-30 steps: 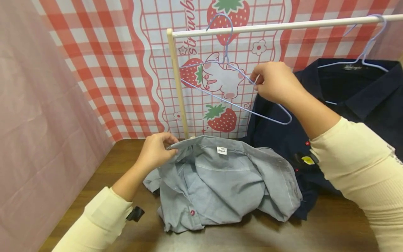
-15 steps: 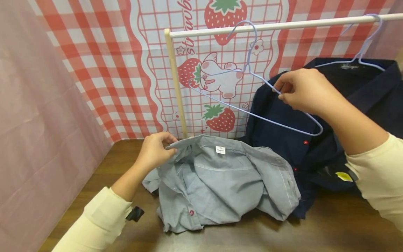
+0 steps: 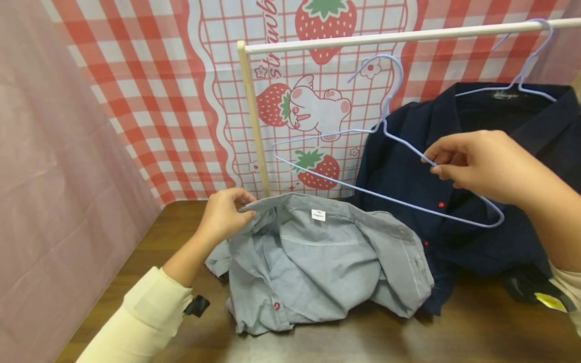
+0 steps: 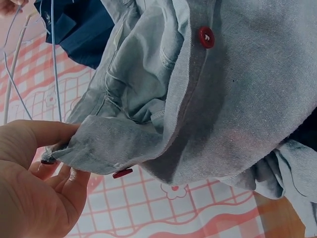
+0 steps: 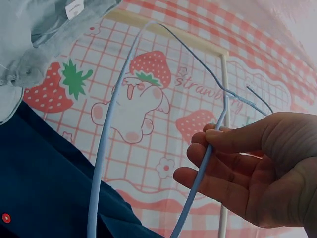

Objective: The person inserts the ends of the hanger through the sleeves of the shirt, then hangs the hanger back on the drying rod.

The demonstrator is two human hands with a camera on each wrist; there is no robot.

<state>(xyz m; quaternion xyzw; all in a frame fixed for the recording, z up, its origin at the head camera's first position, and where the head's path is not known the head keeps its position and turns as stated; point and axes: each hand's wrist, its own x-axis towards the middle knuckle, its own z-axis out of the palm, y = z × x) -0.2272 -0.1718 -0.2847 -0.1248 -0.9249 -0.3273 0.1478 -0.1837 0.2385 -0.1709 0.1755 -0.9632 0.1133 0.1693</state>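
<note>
My left hand [image 3: 225,214] pinches the collar edge of a grey shirt [image 3: 322,267] between thumb and fingers. The shirt lies on the table with its neck opening toward me and a white label inside the collar. In the left wrist view, red buttons line the front of the grey shirt [image 4: 237,99], near the left hand [image 4: 44,183]. A light blue hanger [image 3: 386,199] is pinched at its right shoulder by my right hand [image 3: 485,166]. Its hook is off the rail, and its lower bar hangs above the shirt collar. The right wrist view has the right hand [image 5: 257,173] on that wire.
A white rail [image 3: 408,36] on a wooden post [image 3: 254,121] crosses the back. A navy shirt [image 3: 408,161] hangs from it at right on another blue hanger [image 3: 528,65]. Behind is a strawberry-print cloth [image 3: 218,30]; pink fabric [image 3: 68,176] stands at left. The table [image 3: 150,262] is brown wood.
The right hand has moved right and down with the hanger, whose hook has come away from the rail. The left hand and grey shirt have hardly moved.
</note>
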